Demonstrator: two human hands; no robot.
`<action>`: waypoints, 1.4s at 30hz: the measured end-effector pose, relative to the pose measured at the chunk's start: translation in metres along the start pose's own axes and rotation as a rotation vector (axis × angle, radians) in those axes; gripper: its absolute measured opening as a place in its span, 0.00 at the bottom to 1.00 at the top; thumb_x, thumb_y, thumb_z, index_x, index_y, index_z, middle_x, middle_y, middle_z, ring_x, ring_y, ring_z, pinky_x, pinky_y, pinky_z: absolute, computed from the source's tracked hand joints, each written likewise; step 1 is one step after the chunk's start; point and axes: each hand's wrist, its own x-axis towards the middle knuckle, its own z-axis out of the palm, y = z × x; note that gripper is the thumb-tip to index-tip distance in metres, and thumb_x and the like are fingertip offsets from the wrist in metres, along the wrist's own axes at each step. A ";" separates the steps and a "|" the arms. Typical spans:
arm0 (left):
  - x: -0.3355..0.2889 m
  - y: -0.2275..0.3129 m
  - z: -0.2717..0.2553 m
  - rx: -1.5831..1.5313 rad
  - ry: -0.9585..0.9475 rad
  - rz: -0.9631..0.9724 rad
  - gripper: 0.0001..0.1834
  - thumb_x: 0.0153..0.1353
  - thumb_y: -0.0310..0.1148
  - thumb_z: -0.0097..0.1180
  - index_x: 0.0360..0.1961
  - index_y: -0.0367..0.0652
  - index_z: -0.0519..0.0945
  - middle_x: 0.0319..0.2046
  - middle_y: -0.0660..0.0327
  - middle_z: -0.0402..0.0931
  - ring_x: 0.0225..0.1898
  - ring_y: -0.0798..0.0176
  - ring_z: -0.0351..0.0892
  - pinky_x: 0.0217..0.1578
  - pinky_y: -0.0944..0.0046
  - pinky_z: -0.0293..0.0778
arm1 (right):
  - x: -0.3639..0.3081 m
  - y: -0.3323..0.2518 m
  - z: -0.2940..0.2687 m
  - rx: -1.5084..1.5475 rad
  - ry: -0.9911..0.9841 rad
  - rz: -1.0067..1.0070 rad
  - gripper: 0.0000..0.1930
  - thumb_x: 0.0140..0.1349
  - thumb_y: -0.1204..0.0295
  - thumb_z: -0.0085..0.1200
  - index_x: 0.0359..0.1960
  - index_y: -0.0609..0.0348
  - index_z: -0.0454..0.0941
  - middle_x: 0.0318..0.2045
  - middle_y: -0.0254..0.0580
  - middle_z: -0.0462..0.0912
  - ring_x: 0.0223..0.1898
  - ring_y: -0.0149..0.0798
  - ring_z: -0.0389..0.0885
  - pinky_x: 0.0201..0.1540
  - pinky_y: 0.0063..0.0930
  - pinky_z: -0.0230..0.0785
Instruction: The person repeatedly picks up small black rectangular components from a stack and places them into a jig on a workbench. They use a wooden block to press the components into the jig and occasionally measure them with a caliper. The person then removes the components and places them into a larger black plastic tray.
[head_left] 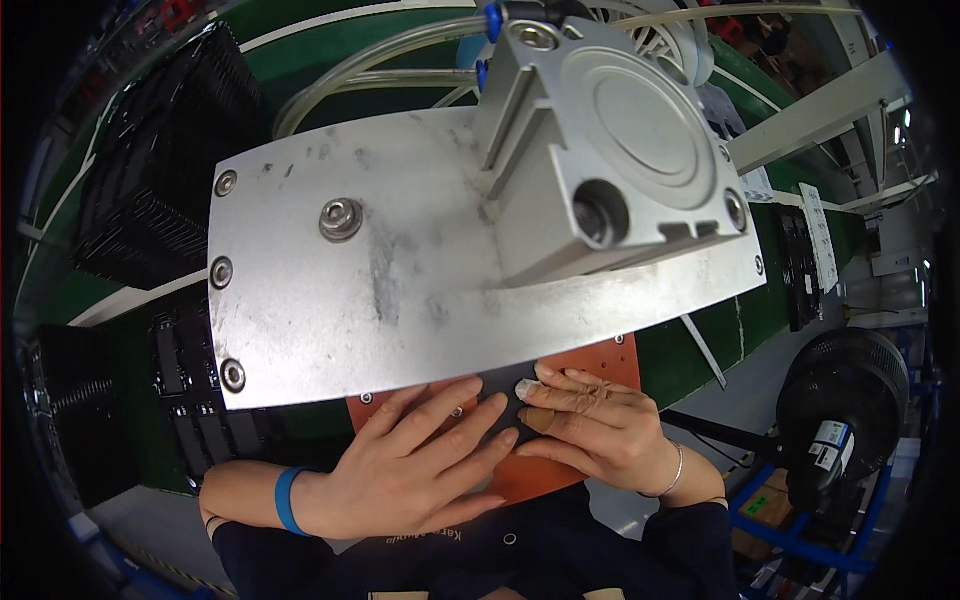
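Note:
A dark grey flat piece (508, 378) lies on an orange plate (560, 480), partly under the front edge of a metal machine plate (400, 300). My left hand (420, 460), with a blue wristband, is open, its spread fingertips reaching over the piece's left side. From the right, my right hand (600, 425) has its fingers drawn together, the tips gripping the piece's right edge. One of its fingertips has a white wrap and another a tan cover. Hands and machine plate hide much of the piece.
A silver pneumatic cylinder (640, 130) stands on the machine plate, with clear hoses (380, 75) behind. Stacked black trays (165, 150) stand on the green table at left, more black parts (205, 400) nearer. A black fan (840, 410) is at right.

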 end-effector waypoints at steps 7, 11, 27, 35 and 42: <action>0.003 -0.005 -0.001 -0.034 0.045 0.046 0.27 0.49 0.52 0.66 0.46 0.48 0.82 0.56 0.54 0.73 0.60 0.46 0.67 0.57 0.46 0.65 | -0.005 -0.032 -0.003 0.319 -0.173 0.204 0.20 0.59 0.77 0.58 0.54 0.58 0.72 0.66 0.51 0.62 0.70 0.52 0.58 0.69 0.44 0.53; 0.004 -0.001 -0.002 -0.027 0.106 0.068 0.27 0.49 0.51 0.66 0.48 0.47 0.81 0.56 0.55 0.73 0.58 0.47 0.69 0.55 0.48 0.68 | -0.005 -0.027 -0.006 1.281 0.148 0.619 0.23 0.63 0.83 0.50 0.59 0.55 0.61 0.65 0.44 0.60 0.72 0.47 0.53 0.69 0.41 0.50; -0.011 0.023 -0.018 -1.096 0.213 -0.570 0.11 0.62 0.33 0.62 0.28 0.34 0.81 0.15 0.64 0.78 0.16 0.78 0.74 0.17 0.75 0.65 | 0.003 -0.051 0.012 1.150 0.168 0.484 0.18 0.61 0.81 0.58 0.51 0.61 0.69 0.38 0.34 0.77 0.40 0.26 0.79 0.39 0.19 0.75; -0.050 0.037 -0.022 -1.062 0.211 -0.583 0.10 0.62 0.32 0.62 0.30 0.34 0.82 0.16 0.66 0.78 0.15 0.79 0.74 0.16 0.77 0.64 | 0.040 -0.052 0.003 0.821 -0.064 0.292 0.08 0.62 0.69 0.60 0.33 0.62 0.83 0.31 0.31 0.74 0.35 0.25 0.74 0.36 0.20 0.70; -0.072 0.036 -0.031 -1.021 0.150 -0.565 0.10 0.62 0.33 0.62 0.30 0.35 0.82 0.16 0.67 0.77 0.15 0.79 0.73 0.16 0.78 0.64 | 0.053 -0.066 0.015 0.679 -0.040 0.190 0.08 0.60 0.69 0.62 0.33 0.61 0.84 0.28 0.32 0.73 0.30 0.25 0.70 0.34 0.20 0.65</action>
